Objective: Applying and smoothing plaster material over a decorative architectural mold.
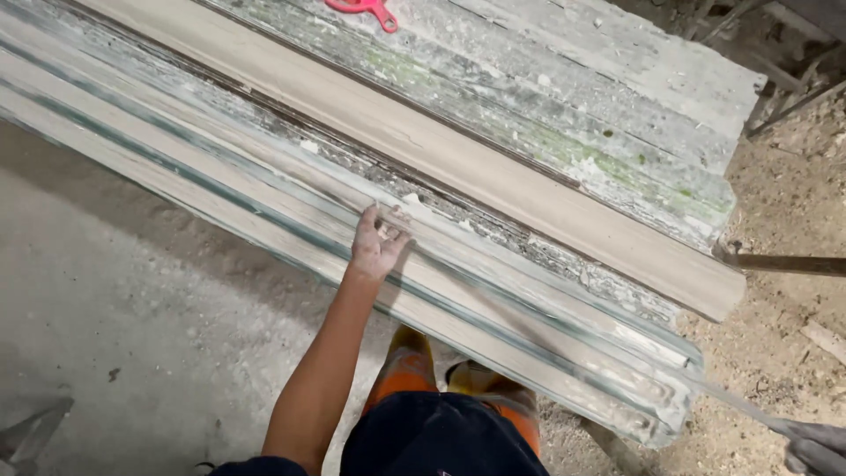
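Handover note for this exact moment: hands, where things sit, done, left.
Left hand: palm down on the long moulding, fingers spread, gripping nothing.
Right hand: at the lower right edge, closed on a thin rod that runs towards the moulding's end.
Moulding lies on a plaster-caked bench, beside a plain beige strip. Red tool at the bench's far edge.
Done: moulding shaped along its length.
Left: cannot tell from this view.

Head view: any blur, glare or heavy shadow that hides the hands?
Head view: even, soft light, no glare; the left hand on the long moulding is slightly motion-blurred; the right hand at the bottom right corner is dim, cropped by the frame edge.
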